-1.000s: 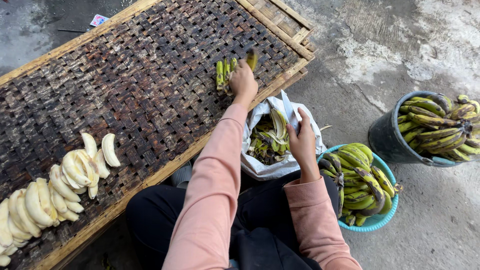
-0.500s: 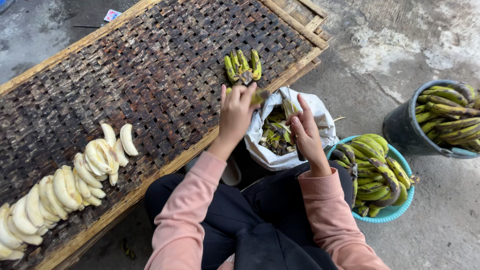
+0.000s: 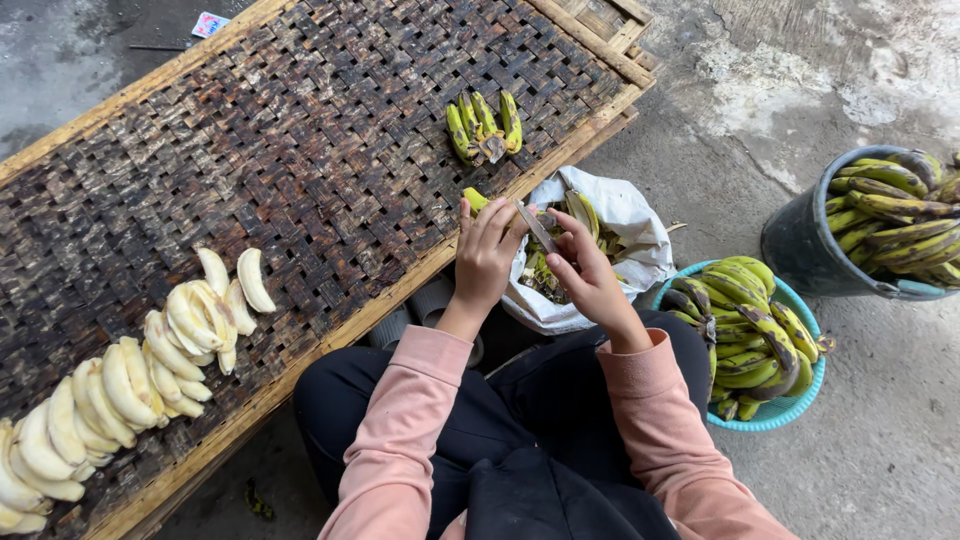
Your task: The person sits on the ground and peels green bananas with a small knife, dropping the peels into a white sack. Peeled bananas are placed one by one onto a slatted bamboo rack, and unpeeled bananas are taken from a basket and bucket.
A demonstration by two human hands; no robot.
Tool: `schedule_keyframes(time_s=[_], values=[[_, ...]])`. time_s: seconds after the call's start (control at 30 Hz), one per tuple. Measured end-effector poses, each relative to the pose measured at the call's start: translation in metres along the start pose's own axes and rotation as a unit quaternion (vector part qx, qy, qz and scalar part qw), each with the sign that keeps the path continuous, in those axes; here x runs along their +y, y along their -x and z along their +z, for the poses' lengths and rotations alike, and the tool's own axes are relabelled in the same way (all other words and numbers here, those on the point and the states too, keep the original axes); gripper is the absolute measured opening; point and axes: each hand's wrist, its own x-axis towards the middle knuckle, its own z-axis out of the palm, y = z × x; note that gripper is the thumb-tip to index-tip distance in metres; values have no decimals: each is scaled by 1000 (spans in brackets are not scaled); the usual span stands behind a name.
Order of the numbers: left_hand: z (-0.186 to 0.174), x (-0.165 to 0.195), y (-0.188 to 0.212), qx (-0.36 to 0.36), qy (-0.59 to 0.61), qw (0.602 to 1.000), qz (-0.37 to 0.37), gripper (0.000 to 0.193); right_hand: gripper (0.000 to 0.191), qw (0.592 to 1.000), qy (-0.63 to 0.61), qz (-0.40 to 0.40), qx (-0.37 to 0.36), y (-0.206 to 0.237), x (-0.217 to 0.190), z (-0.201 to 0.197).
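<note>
The person sits at the near edge of a woven bamboo drying rack, pink sleeves reaching forward over dark trousers. The left hand is curled around a green banana, whose tip pokes out above the fingers at the rack's near rim. The right hand grips a small knife, the blade angled up and left so that it meets the banana just beside the left fingertips — both hands are closed on what they hold. Directly beyond them, a white plastic bag lies open on the concrete floor with green peels inside. Farther up on the rack sits a small cluster of green bananas (stems together, fruit fanned outward). At the near left of the rack, rows of peeled pale bananas run toward the corner, overlapping one another. To the right of the person's knee stands a turquoise basket heaped with unpeeled green-yellow bananas, and farther right — well apart from the hands — a dark bucket holds more of the same.
</note>
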Motion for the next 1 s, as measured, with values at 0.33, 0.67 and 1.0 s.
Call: schedule_keyframes(time_s=[0.33,0.67,1.0], values=[[23,1,14,-19,155,988,-20,36,34,937,-302,164,55,-14,19,-3],[38,-31,13,113,733,517,-427,42,38,868,-395,282,108,-25,64,-29],[38,-48,19,180,728,433,-500,39,35,863,-315,304,253,-35,105,-38]])
